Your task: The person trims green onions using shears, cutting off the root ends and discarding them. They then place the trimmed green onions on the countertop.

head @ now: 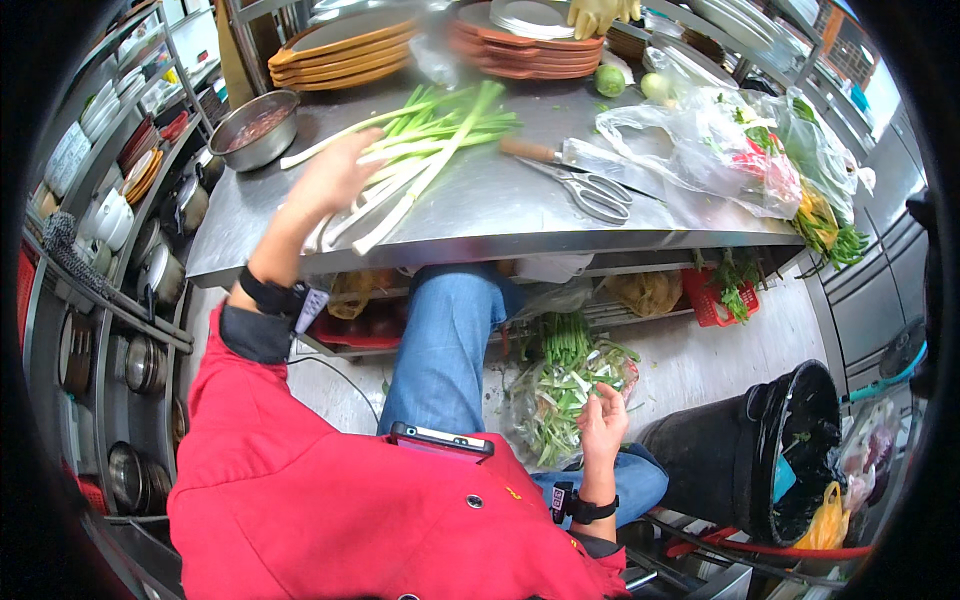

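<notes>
My left hand, blurred, is over a pile of scallions on the steel table. Its fingers touch the stalks or hover just above them; whether they grip one cannot be told. The white ends point toward me, the green tops away. Lower down, my right hand has its fingers loosely curled and apart, with nothing visible in it. It hovers over an open plastic bag of green trimmings on the floor between my legs. A bunch of green stalks stands at the bag's far side.
A metal bowl of reddish contents stands at the table's left. Scissors and a wooden-handled cleaver lie right of the scallions. Plastic bags of vegetables crowd the right end. A black bin stands to my right, pot shelves to my left.
</notes>
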A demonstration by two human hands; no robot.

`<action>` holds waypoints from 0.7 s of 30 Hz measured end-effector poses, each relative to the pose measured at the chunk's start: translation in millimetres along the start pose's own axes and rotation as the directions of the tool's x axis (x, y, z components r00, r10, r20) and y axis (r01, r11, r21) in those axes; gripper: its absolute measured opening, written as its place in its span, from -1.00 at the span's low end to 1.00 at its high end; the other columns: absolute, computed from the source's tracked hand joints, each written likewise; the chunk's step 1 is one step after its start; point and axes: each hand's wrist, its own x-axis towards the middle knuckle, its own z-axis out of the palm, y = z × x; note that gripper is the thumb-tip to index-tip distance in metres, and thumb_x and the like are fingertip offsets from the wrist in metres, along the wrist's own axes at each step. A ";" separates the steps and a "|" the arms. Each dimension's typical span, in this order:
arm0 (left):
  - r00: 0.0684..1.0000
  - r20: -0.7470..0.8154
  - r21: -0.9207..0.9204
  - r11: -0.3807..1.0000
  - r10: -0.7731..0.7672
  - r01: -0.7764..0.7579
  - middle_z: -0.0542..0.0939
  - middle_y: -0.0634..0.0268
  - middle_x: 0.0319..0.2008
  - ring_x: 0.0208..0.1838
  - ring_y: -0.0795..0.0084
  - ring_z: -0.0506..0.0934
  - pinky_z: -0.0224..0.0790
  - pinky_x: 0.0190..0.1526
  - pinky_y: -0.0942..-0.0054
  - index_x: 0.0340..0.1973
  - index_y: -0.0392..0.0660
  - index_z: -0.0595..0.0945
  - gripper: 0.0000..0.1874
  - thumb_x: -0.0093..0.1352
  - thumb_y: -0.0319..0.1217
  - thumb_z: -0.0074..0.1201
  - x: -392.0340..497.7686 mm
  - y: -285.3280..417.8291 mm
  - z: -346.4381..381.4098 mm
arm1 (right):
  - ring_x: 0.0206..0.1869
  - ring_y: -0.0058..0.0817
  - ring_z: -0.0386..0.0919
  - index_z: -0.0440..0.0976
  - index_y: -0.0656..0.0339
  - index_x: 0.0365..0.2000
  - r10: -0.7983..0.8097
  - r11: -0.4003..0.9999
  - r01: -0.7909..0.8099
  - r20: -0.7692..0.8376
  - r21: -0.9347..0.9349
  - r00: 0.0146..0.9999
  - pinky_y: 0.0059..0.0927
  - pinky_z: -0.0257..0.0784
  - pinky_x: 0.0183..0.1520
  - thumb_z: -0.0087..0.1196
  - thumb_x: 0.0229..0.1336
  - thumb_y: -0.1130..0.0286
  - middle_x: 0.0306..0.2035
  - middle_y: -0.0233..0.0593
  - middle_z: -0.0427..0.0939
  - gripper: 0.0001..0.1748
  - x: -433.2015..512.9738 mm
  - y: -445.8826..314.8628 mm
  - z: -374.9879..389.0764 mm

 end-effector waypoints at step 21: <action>0.941 -0.063 -0.137 0.931 0.333 -0.338 0.52 0.06 -0.33 -0.21 0.03 0.51 0.38 -0.16 0.19 -0.08 -0.17 0.51 -0.70 0.27 -0.42 0.07 -42.2 116.7 -10.9 | -0.65 -0.74 0.30 0.41 0.34 -0.17 0.098 0.995 -0.099 -0.050 -0.018 0.994 -0.62 0.22 -0.62 -0.03 0.18 0.52 -0.64 -0.43 0.41 -0.80 18.1 32.2 -10.0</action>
